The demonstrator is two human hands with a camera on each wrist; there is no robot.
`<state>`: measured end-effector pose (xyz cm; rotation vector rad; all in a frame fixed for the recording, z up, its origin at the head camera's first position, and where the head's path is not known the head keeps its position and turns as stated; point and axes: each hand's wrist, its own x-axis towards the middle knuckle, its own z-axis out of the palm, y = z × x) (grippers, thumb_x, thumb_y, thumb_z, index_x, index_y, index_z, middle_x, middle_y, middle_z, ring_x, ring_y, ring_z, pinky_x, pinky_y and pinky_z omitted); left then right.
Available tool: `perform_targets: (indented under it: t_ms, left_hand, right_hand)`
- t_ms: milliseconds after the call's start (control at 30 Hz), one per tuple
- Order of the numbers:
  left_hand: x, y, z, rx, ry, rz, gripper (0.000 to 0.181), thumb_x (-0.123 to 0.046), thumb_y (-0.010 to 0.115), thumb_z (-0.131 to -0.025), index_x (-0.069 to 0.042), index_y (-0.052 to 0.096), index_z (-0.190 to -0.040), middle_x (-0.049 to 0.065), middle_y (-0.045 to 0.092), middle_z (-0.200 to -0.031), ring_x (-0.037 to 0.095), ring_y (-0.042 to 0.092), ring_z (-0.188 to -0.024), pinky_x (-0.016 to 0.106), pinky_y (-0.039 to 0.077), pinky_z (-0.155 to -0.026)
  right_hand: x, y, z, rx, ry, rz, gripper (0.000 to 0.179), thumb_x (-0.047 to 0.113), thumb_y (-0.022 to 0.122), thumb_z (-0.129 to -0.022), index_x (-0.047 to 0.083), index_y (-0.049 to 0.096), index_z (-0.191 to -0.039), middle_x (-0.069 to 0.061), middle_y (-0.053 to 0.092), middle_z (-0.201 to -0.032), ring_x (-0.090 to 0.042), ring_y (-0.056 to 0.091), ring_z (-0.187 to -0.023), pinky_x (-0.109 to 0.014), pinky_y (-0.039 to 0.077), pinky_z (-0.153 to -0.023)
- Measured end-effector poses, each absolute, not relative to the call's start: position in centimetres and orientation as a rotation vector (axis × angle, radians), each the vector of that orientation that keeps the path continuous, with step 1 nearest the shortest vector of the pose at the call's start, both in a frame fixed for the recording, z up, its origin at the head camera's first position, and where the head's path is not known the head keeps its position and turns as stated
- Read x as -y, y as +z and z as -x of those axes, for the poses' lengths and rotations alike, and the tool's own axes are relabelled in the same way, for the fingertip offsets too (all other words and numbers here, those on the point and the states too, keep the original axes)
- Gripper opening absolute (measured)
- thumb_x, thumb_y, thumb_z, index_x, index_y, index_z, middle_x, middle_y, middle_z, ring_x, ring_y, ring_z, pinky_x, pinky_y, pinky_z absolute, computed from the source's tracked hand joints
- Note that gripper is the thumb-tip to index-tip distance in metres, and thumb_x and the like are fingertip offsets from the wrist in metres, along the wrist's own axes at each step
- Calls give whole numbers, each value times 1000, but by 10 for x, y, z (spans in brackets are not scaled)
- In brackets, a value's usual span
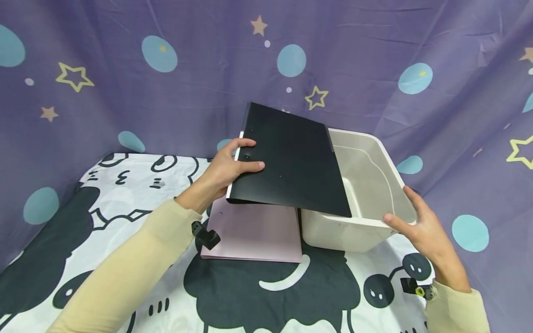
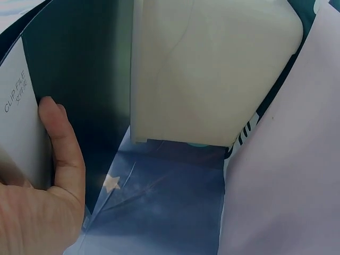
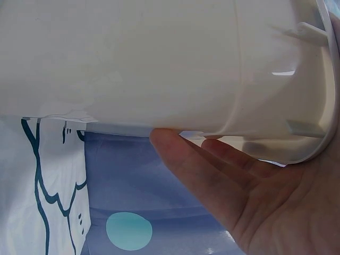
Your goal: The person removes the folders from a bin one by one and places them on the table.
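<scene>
My left hand (image 1: 225, 169) grips a black clip file (image 1: 291, 162) by its spine edge. Tilted in the air, the file overlaps the left part of a white plastic bin (image 1: 337, 233). White lettering space on its spine reads CLIP FILE (image 2: 18, 98) in the left wrist view. My right hand (image 1: 430, 236) holds the bin at its front right corner, thumb over the rim and fingers along the outside wall. Below the black file, a pink folder (image 1: 258, 233) lies flat on the cloth, left of the bin. The black file hides the pink folder's far part.
A white cloth with black cartoon prints (image 1: 166, 291) covers the surface. Behind it hangs a purple curtain (image 1: 208, 60) with stars and blue ovals, close to the bin's far side. Small black wrist cameras are strapped at both sleeves.
</scene>
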<state>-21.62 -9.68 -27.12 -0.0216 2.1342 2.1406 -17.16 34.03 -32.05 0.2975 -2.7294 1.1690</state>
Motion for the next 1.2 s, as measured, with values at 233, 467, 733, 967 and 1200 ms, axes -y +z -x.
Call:
perform_targets:
  t_ms: [233, 467, 733, 967, 1200]
  left_hand:
    - [103, -274, 213, -2135, 2147, 4, 67, -13, 81, -77, -28, 47, -133, 14, 55, -122, 29, 69, -78, 44, 57, -67]
    - [108, -277, 211, -2183, 2113, -5, 68, -15, 81, -77, -26, 46, -134, 14, 53, -124, 28, 69, -77, 42, 57, -66]
    - [120, -281, 209, -2238, 2051, -12, 69, -19, 81, -78, -26, 45, -136, 14, 53, -124, 26, 68, -75, 41, 57, -66]
    - [129, -286, 206, -2266, 2050, -30, 67, -20, 80, -78, -25, 46, -136, 13, 54, -122, 24, 68, -71, 40, 56, -65]
    - [134, -288, 202, -2293, 2050, -33, 66, -21, 81, -78, -27, 47, -134, 13, 58, -116, 22, 68, -69, 38, 56, -63]
  right_hand:
    - [-341, -321, 171, 2736, 1179, -280, 89, 26, 69, -87, 16, 11, -155, -26, 30, -147, -42, 38, -122, -54, 27, -100]
    - [-343, -321, 173, 2731, 1199, -280, 90, 25, 69, -87, 16, 10, -155, -26, 27, -149, -43, 36, -124, -60, 24, -100]
    - [-342, -321, 175, 2724, 1203, -293, 89, 25, 69, -87, 18, 12, -155, -24, 28, -149, -41, 36, -124, -43, 28, -103]
    - [-340, -321, 175, 2711, 1184, -312, 87, 24, 70, -87, 16, 15, -154, -22, 30, -149, -39, 38, -122, -20, 29, -92]
    - [-342, -322, 175, 2708, 1196, -310, 87, 24, 70, -87, 17, 15, -154, -22, 30, -149, -38, 39, -122, -17, 29, -88]
